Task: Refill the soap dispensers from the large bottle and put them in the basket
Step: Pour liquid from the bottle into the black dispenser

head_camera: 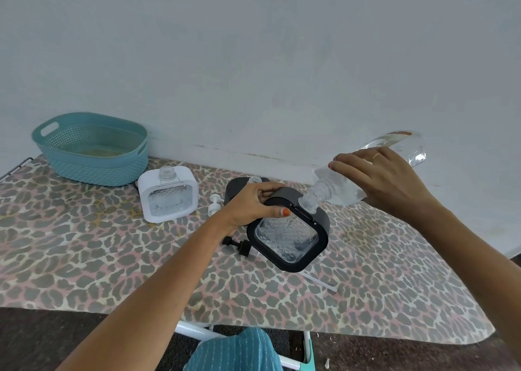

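Blue striped cloth (236,351): bottom edge of view, below and between both forearms.

Left hand (253,204): fingers curled over the upper corner of a black soap dispenser (290,238), thumb pressed on its front rim. Dispenser tilted, clear patterned window facing up, open neck turned toward the right hand. Whether its lower corner touches the worktop (112,257) cannot be told.

Right hand (377,176): wrapped over the body of the large bottle (335,190), a ring (376,156) on one finger. Bottle clear, tipped neck-down, its mouth meeting the dispenser's neck; base raised beyond the knuckles.

Black pump (239,246): lying on the worktop just below the left hand, beside the held dispenser.

White pump (214,202): lying just left of the left hand.

Second black dispenser (232,191): behind the left hand, mostly hidden, clear neck showing above the fingers.

White soap dispenser (169,198): upright, neck open, further left of the left hand.

Basket (93,150): teal, far left of the left hand, at the back corner of the worktop, no dispenser inside.

Worktop: leopard-print cover.
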Demonstrator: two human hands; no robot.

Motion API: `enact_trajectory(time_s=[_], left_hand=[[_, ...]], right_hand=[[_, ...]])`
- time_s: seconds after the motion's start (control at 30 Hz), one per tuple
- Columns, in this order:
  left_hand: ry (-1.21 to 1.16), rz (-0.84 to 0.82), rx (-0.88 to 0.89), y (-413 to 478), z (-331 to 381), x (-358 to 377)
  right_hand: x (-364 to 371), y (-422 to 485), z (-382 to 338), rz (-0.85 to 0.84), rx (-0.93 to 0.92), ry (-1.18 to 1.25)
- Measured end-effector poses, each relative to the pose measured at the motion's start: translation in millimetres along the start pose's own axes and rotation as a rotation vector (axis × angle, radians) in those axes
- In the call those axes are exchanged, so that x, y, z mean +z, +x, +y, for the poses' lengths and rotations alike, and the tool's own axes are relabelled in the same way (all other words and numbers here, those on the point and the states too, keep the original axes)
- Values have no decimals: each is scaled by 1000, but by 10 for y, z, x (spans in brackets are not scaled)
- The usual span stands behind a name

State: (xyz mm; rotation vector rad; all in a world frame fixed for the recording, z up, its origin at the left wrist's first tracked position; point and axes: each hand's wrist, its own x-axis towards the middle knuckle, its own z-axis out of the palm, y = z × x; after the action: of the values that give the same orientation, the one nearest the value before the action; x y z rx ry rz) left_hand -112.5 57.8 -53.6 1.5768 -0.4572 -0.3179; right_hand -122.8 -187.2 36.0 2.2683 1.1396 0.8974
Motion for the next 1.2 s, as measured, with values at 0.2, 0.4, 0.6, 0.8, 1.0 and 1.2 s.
enact_trajectory(time_s=[0.2, 0.4, 0.6, 0.8, 1.0, 1.2], left_hand=[[-5, -2, 2, 5, 1, 5], [-10, -6, 4, -5, 13, 8], [-6, -8, 2, -9, 4, 10], [-7, -3, 7, 2, 12, 16], [3, 0, 13, 8, -4, 17], [-3, 0, 16, 6, 1, 23]], right_hand=[[-15, 0, -5, -10, 5, 5], [0, -14, 15, -24, 3, 0], [-20, -9, 17, -20, -3, -7], [-25, -9, 22, -5, -24, -15], [-26, -14, 36, 11, -42, -18], [-54, 4, 40, 23, -64, -30]])
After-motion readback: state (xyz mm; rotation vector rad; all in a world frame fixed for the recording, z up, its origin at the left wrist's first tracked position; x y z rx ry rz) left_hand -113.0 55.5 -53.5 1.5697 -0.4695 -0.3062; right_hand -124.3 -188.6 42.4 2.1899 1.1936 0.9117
